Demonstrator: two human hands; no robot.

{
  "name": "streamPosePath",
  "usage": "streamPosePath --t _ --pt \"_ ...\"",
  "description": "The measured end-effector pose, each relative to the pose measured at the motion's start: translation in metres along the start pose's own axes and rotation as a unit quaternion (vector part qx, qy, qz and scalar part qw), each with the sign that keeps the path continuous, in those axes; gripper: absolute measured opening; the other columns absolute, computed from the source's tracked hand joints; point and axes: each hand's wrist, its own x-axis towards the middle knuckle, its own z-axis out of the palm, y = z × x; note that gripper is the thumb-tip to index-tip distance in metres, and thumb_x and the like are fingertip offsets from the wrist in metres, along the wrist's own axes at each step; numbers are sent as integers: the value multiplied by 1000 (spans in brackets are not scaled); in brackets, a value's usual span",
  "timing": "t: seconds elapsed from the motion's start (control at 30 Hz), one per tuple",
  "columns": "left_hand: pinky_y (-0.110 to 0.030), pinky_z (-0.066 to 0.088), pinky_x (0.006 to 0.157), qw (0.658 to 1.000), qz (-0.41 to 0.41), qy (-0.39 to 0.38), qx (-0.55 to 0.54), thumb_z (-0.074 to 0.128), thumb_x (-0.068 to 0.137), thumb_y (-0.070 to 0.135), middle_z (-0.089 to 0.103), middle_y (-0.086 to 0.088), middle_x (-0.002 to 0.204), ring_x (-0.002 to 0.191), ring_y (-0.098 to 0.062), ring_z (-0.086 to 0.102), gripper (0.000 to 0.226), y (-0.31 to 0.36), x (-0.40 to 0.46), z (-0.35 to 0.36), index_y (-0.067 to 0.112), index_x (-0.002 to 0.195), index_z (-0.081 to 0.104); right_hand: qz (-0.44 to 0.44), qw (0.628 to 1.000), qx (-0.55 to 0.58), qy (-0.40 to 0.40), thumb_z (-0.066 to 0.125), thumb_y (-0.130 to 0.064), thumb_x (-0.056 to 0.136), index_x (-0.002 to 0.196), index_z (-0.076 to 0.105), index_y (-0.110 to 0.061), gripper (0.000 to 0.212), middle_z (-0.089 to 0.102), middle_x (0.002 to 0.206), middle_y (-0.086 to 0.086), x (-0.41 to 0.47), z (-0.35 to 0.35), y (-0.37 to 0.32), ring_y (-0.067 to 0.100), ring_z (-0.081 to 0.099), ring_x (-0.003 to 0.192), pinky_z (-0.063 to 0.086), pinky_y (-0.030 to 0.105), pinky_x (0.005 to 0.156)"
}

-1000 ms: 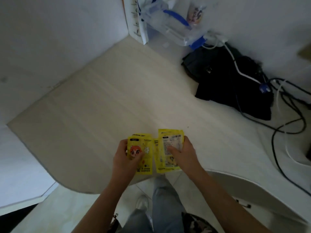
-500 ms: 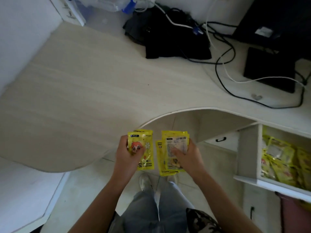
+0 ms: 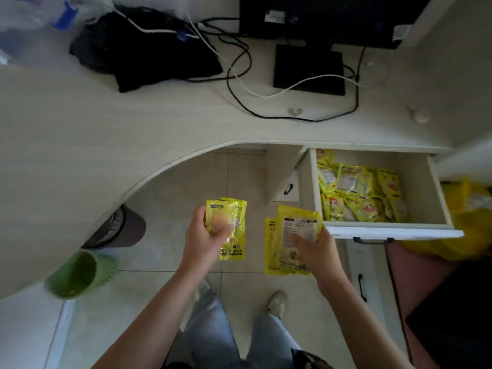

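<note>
- The hands were drawn farther apart than half a second earlier, and the packets, held over the desk (image 3: 133,134) a second earlier, were now held over the floor tiles.
- A yellow packet (image 3: 237,217), printed "HAND WARMER", was gripped in the left hand (image 3: 205,241).
- A stack of packets (image 3: 282,251), its small print unreadable, was clamped in the right hand (image 3: 319,251), just beside the front left corner of the open drawer (image 3: 394,232).
- Open room was left between the hands, below the desk's curved edge.

Left hand (image 3: 206,235) and right hand (image 3: 316,251) bare; both forearms bare to the frame edge. Legs in light blue denim jeans (image 3: 213,336). Feet in pale low-cut shoes (image 3: 277,302). Dark patterned fabric garment (image 3: 308,359) at the waist, partly cut off.
</note>
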Motion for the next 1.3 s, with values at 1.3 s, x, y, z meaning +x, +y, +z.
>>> streamPosePath --t 1.3 --pt "-46 33 108 966 -241 -90 -10 66 87 33 28 -4 155 138 -27 34 78 124 107 406 23 150 21 146 989 29 2 70 -19 80 118 57 -10 42 69 100 7 286 -283 31 21 70 85 60 35 65"
